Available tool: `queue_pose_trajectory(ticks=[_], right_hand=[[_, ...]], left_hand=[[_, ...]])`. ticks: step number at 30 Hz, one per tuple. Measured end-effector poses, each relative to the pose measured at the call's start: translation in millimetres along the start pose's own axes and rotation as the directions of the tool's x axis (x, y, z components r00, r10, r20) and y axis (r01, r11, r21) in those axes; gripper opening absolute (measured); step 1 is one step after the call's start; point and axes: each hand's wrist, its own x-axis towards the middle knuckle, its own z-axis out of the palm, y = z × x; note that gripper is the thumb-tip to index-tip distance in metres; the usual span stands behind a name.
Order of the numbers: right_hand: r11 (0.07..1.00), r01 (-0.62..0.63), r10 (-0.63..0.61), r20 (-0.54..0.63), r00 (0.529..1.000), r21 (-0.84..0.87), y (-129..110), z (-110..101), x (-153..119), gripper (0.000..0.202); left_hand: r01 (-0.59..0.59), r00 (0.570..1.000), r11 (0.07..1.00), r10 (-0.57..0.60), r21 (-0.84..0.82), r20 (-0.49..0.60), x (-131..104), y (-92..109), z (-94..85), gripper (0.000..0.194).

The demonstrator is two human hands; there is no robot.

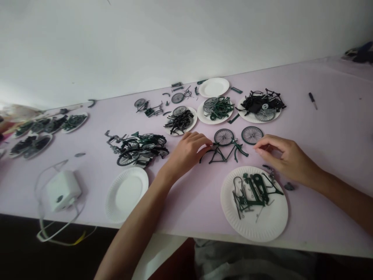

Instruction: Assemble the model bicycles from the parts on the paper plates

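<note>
A small green bicycle frame lies on the pink table between my hands. My left hand has its thumb and fingertips closed at the frame's left end, by a dark part there. One spoked wheel lies just behind the frame, touching or nearly touching it. My right hand is beside a second wheel, fingertips pinched near its lower right edge; whether they hold something small is hidden. In front, a paper plate bears green bars, a chain-cover shape and thin metal pieces.
Assembled toy bicycles stand left of my left arm, behind a bare plate. Plates of dark parts line the back. A screwdriver lies back right; a white box with cables sits at the left.
</note>
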Motion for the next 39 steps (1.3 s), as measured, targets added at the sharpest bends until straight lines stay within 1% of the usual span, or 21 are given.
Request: queue_pose_trajectory(ticks=[3,8,14,19,26,28,33,37,39], right_hand=[[1.0,-0.001,0.001,0.008,1.0,-0.004,-0.6,-0.4,0.2,0.016],[1.0,0.006,-0.005,0.011,1.0,-0.011,1.4,-0.4,0.3,0.014],[0.999,0.017,-0.017,0.003,1.0,-0.037,1.1,0.1,1.1,0.015],[0.999,0.014,-0.014,0.005,1.0,-0.042,1.8,0.4,0.6,0.013],[0.998,-0.038,0.039,0.013,0.999,-0.049,1.5,0.2,0.8,0.011],[0.998,-0.035,0.036,0.01,0.999,-0.049,0.7,0.3,1.2,0.012],[0.998,-0.033,0.034,0.017,0.999,-0.055,-1.1,0.1,0.8,0.014],[0.997,-0.052,0.054,0.025,0.998,-0.059,-0.3,-0.2,-0.2,0.017],[0.995,-0.075,0.076,0.016,0.997,-0.059,1.1,0.1,-0.7,0.02]], left_hand=[[0.009,1.0,1.0,-0.008,0.025,-0.027,0.3,0.2,2.6,0.011],[0.031,0.999,1.0,-0.031,-0.001,-0.021,1.3,-0.5,0.9,0.006],[0.02,0.999,1.0,-0.019,0.019,-0.04,1.1,-1.1,-5.2,0.014],[-0.009,1.0,0.998,0.01,0.055,-0.026,0.7,-2.9,-1.6,0.015],[-0.04,0.999,0.996,0.039,0.084,0.009,1.0,-0.5,-0.1,0.019],[-0.036,0.999,0.996,0.035,0.083,0.008,1.6,0.8,-0.8,0.019],[-0.01,0.999,0.999,0.011,0.041,-0.039,2.7,1.7,-1.2,0.015],[-0.045,0.999,0.999,0.045,0.017,-0.007,2.7,1.0,1.4,0.014],[-0.045,0.999,0.999,0.045,0.008,0.003,2.6,1.2,1.5,0.013]])
